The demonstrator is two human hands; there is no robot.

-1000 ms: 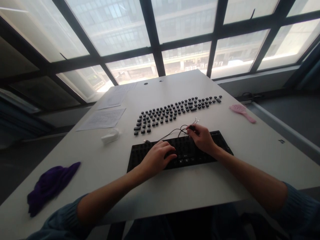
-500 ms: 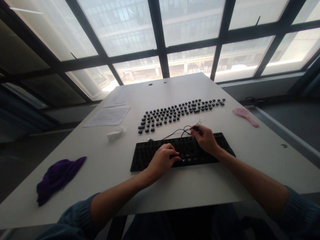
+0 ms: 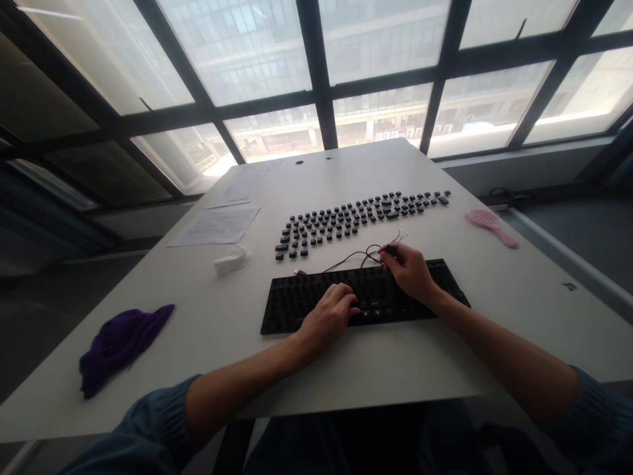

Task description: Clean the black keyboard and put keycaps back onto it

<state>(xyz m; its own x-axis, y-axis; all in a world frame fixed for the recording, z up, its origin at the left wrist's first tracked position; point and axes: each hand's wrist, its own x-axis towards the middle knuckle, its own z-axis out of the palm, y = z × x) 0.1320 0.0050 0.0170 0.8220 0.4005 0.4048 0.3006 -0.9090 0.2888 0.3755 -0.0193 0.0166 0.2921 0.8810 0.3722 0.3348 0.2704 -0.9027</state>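
A black keyboard (image 3: 306, 307) lies along the near side of the table. My left hand (image 3: 329, 313) rests on its lower middle, fingers curled together over the bottom rows; anything under the fingertips is hidden. My right hand (image 3: 408, 270) is closed around the black handle of a keycap puller (image 3: 392, 250), above the keyboard's upper right part. The puller's thin wire prongs point up and away from me. Several loose black keycaps (image 3: 329, 230) stand in slanting rows behind the keyboard. The keyboard's cable (image 3: 341, 262) loops behind it, its USB plug (image 3: 299, 272) near the upper left.
On the left are a purple cloth (image 3: 121, 346), a crumpled white wrapper (image 3: 231, 261) and paper sheets (image 3: 215, 226). A pink hairbrush (image 3: 489, 224) lies near the right edge of the white table (image 3: 395, 376). Large windows (image 3: 380, 46) stand beyond.
My left hand's fingers have curled down over the keys, and the thumb that showed before is hidden. My right hand keeps the puller in about the same place. The view has shifted slightly.
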